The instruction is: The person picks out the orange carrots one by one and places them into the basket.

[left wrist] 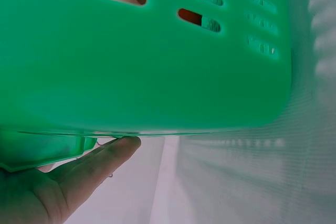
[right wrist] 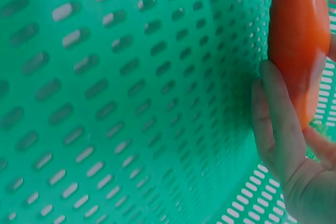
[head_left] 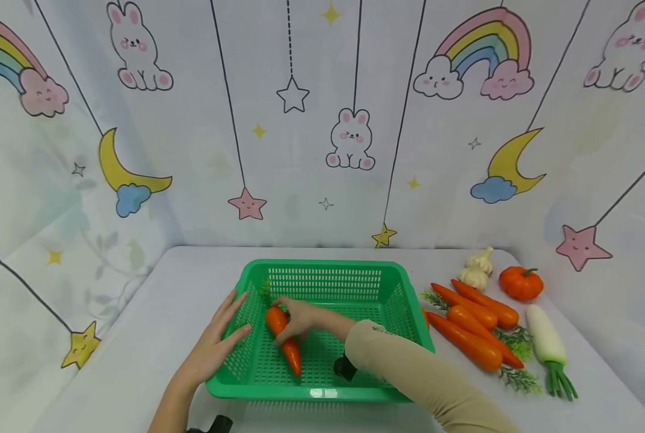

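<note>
Beige sleeve (head_left: pixel 422 377) foremost, the carrot (head_left: pixel 292 355) is grasped from its right by the right grip (head_left: pixel 299 317) inside the basket (head_left: pixel 328 269), long axis near-to-far, tip nearest, the straight-fingered left grip (head_left: pixel 209 349) set at the basket's left rim.

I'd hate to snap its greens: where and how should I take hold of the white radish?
Probably best round the thick middle of the white radish, coming from above and the right, across its width: the thin greens trail off its near end, and carrots lie on its left.
</note>
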Motion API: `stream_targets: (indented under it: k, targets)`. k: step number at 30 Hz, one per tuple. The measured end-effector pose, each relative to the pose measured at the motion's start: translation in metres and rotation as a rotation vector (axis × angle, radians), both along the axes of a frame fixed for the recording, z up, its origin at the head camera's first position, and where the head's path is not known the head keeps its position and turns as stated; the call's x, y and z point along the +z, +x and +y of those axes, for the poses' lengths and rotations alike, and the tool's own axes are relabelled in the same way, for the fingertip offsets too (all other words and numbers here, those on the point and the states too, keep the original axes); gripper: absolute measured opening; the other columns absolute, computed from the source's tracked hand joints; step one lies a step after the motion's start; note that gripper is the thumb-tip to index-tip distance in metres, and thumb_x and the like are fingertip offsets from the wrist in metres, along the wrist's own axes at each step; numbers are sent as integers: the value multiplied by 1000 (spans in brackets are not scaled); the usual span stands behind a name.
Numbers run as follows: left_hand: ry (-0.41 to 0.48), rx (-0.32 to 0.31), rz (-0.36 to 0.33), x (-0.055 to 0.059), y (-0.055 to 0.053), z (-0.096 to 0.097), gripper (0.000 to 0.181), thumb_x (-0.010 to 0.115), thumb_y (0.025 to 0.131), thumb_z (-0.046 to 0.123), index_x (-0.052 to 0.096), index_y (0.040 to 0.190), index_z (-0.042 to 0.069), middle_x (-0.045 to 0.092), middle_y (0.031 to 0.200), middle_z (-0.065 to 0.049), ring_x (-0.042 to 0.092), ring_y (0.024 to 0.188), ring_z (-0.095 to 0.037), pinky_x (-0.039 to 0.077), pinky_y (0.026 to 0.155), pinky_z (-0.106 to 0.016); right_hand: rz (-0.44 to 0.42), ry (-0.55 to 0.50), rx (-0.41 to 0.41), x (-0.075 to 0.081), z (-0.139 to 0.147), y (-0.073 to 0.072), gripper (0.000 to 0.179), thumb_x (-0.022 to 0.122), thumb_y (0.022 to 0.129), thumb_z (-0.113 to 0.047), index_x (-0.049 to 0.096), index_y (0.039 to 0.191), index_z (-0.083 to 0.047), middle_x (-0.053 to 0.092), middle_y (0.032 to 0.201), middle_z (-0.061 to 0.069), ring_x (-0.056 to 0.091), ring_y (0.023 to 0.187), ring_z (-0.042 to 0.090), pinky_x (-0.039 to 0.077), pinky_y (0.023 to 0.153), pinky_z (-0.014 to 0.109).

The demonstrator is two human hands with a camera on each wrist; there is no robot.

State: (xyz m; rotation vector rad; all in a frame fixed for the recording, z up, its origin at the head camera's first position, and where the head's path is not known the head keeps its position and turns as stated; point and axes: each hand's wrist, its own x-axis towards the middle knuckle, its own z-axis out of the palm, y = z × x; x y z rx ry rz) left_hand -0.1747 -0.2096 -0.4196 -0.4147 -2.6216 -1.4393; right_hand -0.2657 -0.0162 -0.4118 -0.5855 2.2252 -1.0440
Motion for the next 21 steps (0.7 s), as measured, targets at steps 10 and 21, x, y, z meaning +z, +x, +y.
stream_targets:
  k: [10,21]
  targets:
    - [12,9,-10,-4,0,1,58,49,94,30,26,146,15,7,152,-13,7,135,-42,14,92,-73,-4,-40,-36,-6,-8,6,78,80,68,-5,35,132,-9,48,103,12,55,84,25,54,55,37]
    - [20,7,9,-1,0,1,58,50,94,29,27,145,16,8,152,-12,7,135,-42,15,92,-73,-93,-106,-30,-1,-9,6,79,77,68,1,35,134,-9,47,108,16,59,78,27,55,58,40]
